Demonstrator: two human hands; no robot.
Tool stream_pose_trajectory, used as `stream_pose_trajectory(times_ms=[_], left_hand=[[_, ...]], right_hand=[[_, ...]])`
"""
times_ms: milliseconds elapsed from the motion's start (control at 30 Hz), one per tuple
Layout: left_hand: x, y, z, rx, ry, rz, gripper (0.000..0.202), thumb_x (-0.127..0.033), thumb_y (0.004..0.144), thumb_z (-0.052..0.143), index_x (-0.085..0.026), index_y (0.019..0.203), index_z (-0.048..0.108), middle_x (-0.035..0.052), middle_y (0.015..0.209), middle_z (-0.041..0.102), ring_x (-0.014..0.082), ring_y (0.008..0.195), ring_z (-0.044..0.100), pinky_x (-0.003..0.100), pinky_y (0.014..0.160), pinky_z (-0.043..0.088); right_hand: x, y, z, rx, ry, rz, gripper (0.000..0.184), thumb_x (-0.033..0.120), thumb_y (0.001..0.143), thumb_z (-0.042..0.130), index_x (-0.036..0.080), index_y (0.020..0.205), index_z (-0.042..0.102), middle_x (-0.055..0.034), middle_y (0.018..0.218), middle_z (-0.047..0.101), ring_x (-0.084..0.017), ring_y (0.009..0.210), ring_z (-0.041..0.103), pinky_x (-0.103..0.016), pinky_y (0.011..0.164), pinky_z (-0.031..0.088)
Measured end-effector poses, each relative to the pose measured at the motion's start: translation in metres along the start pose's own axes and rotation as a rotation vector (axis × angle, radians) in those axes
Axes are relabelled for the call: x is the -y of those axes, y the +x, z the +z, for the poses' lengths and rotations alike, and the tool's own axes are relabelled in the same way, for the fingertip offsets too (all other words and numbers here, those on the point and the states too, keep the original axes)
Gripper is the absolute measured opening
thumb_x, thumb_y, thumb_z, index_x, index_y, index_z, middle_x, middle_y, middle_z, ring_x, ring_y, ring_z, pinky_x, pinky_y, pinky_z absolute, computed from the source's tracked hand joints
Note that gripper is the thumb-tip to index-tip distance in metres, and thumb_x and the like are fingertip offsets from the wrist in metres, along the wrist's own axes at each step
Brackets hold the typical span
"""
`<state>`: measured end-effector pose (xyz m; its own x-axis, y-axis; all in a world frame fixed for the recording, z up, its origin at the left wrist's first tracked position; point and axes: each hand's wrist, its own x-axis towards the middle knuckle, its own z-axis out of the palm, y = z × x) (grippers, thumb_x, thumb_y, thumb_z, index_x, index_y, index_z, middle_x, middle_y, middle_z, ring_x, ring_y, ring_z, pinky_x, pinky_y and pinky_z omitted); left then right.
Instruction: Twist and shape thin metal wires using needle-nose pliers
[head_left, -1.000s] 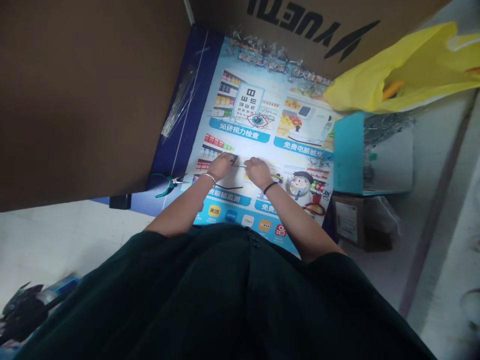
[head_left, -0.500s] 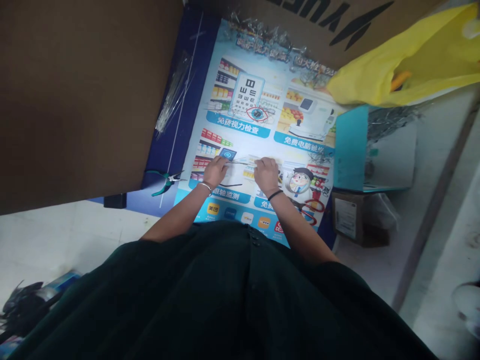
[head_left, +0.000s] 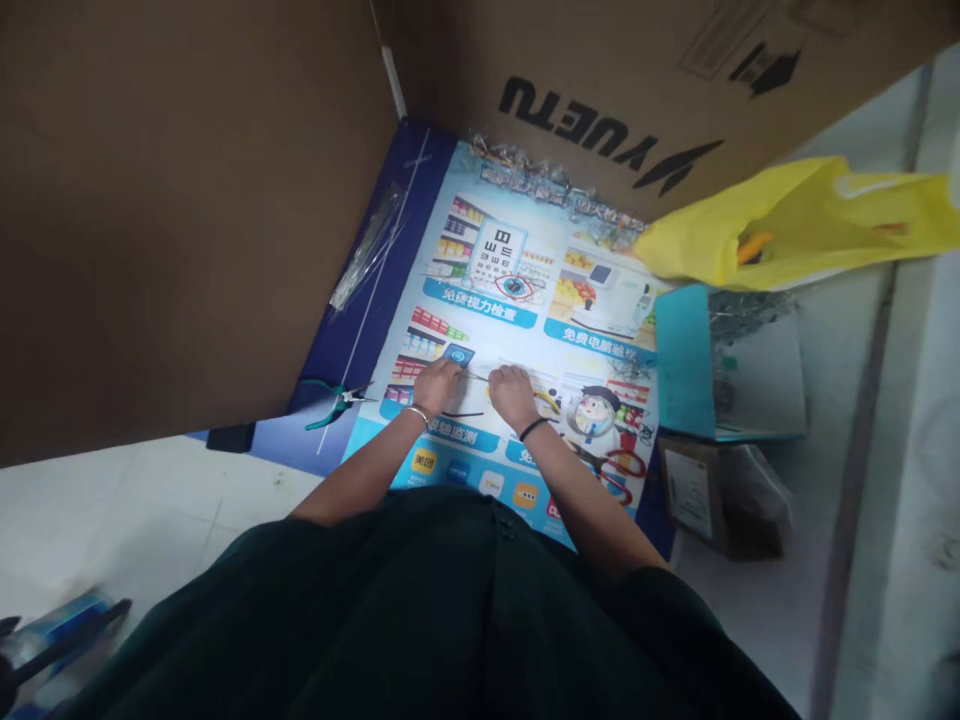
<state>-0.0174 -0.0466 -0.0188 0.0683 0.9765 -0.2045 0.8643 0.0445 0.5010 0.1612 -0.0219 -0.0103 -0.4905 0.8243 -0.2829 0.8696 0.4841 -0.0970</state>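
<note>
Over a printed poster sheet (head_left: pixel 480 345), my left hand (head_left: pixel 438 386) pinches one end of a thin wire (head_left: pixel 474 376). My right hand (head_left: pixel 513 396) is closed on the wire's other end, so a short stretch shows between the two. Green-handled pliers (head_left: pixel 337 398) lie left of my left hand. Red-handled scissors (head_left: pixel 619 468) rest beside my right forearm, partly covered by it. A bundle of thin wires (head_left: pixel 367 250) lies on the dark blue border at the upper left.
Large cardboard panels (head_left: pixel 187 220) stand at the left and back. Wire scraps (head_left: pixel 525 165) line the poster's far edge. A yellow bag (head_left: pixel 697 235), an open turquoise box (head_left: pixel 682 360) and a small brown carton (head_left: pixel 694 490) are at the right.
My hands have come closer together, shortening the wire that shows between them. The whole view has shifted, with the poster and boxes lower in the picture.
</note>
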Motion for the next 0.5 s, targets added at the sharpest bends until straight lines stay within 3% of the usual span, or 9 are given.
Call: stream_pose_trajectory(times_ms=[167, 500], left_hand=[[0.003, -0.001, 0.000, -0.004, -0.015, 0.015, 0.018, -0.023, 0.088, 0.047, -0.020, 0.090, 0.065, 0.0048, 0.092, 0.061, 0.0177, 0.088, 0.054, 0.025, 0.076, 0.041], [0.010, -0.014, -0.003, -0.019, -0.077, -0.019, 0.018, -0.020, 0.090, 0.043, -0.018, 0.093, 0.060, 0.0035, 0.097, 0.060, 0.0149, 0.091, 0.056, 0.024, 0.079, 0.044]], right_hand=[[-0.002, 0.000, 0.002, 0.015, -0.024, -0.021, 0.028, 0.030, 0.089, 0.052, 0.013, 0.111, 0.055, -0.0083, 0.111, 0.057, -0.019, 0.097, 0.057, -0.040, 0.082, 0.048], [-0.008, -0.006, 0.001, 0.010, 0.075, 0.008, 0.027, 0.031, 0.089, 0.052, 0.014, 0.108, 0.056, -0.0068, 0.109, 0.057, -0.019, 0.095, 0.057, -0.039, 0.082, 0.048]])
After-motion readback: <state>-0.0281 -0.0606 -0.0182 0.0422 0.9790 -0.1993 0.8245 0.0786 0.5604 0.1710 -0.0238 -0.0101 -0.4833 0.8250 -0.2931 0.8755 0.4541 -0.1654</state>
